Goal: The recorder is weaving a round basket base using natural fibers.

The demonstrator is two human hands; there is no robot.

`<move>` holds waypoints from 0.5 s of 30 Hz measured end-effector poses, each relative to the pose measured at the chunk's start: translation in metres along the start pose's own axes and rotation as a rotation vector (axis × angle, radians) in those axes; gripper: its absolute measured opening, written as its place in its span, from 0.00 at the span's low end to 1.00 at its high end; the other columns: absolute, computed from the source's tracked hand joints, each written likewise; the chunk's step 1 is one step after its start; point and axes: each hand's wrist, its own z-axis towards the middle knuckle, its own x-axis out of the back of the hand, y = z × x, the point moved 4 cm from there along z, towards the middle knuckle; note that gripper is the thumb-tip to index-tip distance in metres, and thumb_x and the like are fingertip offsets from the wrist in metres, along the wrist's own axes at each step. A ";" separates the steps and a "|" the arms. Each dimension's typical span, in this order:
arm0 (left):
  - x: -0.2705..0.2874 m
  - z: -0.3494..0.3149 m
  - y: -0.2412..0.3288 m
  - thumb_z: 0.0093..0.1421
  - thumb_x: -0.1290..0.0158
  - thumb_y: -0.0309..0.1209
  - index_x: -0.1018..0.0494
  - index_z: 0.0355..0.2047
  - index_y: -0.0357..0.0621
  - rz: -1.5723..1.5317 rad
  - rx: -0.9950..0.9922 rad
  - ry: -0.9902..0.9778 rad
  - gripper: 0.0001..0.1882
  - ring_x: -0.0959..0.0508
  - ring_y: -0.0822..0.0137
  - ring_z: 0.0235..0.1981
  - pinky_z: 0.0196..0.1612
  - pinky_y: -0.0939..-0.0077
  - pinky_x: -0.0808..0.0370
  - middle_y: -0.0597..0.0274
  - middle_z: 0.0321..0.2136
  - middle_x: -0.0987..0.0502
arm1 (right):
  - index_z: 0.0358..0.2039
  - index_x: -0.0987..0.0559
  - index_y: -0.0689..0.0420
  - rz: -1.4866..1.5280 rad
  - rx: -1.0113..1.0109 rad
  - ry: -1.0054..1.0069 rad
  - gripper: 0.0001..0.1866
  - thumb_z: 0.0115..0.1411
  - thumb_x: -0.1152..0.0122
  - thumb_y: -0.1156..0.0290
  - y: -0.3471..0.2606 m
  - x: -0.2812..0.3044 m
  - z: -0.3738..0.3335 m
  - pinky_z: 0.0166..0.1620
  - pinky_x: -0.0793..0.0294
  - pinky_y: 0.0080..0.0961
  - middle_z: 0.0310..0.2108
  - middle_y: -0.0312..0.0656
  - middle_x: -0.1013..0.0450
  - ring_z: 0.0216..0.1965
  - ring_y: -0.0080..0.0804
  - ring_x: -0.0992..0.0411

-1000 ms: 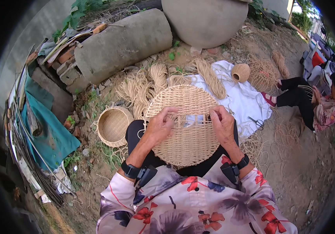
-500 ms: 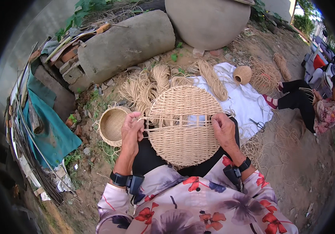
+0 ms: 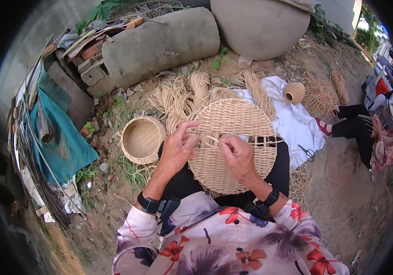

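Observation:
A round woven straw disc [image 3: 233,172] rests on my lap, with an open band across its middle where a few cords cross. My left hand [image 3: 178,147] is closed at the disc's left edge by this band, fingers bent; what lies under its fingertips is partly hidden. Over the band, my right hand [image 3: 240,158] pinches a pale straw cord [image 3: 212,138] between thumb and forefinger. The cord's end points toward my left hand. Loose cord ends stick out at the disc's right edge.
Left of my knees sits a shallow woven basket [image 3: 142,140]. Beyond lie cord bundles [image 3: 173,98], a white cloth [image 3: 292,123], a small round woven pot [image 3: 294,93] and scissors [image 3: 307,152]. Another person [image 3: 386,142] sits at the right. A concrete cylinder [image 3: 162,48] lies behind.
My right hand has left the disc's right edge and moved left over the open band, now pinching a cord. My left hand has turned and shifted inward. The view has swung slightly left.

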 end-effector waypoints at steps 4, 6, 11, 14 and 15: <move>-0.005 0.014 -0.009 0.63 0.53 0.21 0.32 0.60 0.50 0.592 -0.245 -0.093 0.24 0.20 0.64 0.20 0.27 0.71 0.24 0.52 0.34 0.18 | 0.28 0.24 0.60 -0.186 -0.077 0.011 0.03 0.56 0.40 0.75 0.016 -0.002 0.006 0.28 0.30 0.41 0.22 0.49 0.27 0.22 0.46 0.26; -0.011 0.018 -0.012 0.62 0.54 0.19 0.33 0.61 0.51 0.595 -0.302 -0.109 0.27 0.20 0.59 0.21 0.29 0.66 0.24 0.49 0.33 0.19 | 0.27 0.26 0.59 -0.291 -0.042 -0.046 0.04 0.55 0.39 0.74 0.022 -0.009 0.015 0.28 0.30 0.44 0.21 0.50 0.27 0.22 0.49 0.25; -0.026 0.032 -0.017 0.58 0.56 0.16 0.34 0.62 0.52 0.604 -0.558 -0.117 0.31 0.19 0.49 0.24 0.32 0.58 0.24 0.41 0.29 0.22 | 0.31 0.24 0.59 -0.532 0.032 -0.158 0.05 0.55 0.38 0.73 0.032 -0.043 0.021 0.32 0.27 0.42 0.23 0.48 0.25 0.25 0.48 0.24; -0.024 0.029 -0.006 0.56 0.55 0.16 0.34 0.62 0.52 0.755 -0.390 -0.141 0.32 0.19 0.46 0.26 0.33 0.56 0.24 0.39 0.29 0.23 | 0.32 0.25 0.60 -0.226 0.044 -0.068 0.07 0.54 0.38 0.74 0.022 -0.026 0.018 0.32 0.27 0.43 0.26 0.47 0.26 0.26 0.50 0.26; -0.020 0.026 -0.004 0.56 0.54 0.17 0.34 0.62 0.52 0.793 -0.335 -0.115 0.31 0.19 0.51 0.26 0.32 0.57 0.24 0.44 0.27 0.22 | 0.32 0.25 0.60 -0.225 0.042 -0.069 0.07 0.54 0.38 0.74 0.018 -0.016 0.015 0.32 0.27 0.43 0.26 0.47 0.26 0.26 0.50 0.26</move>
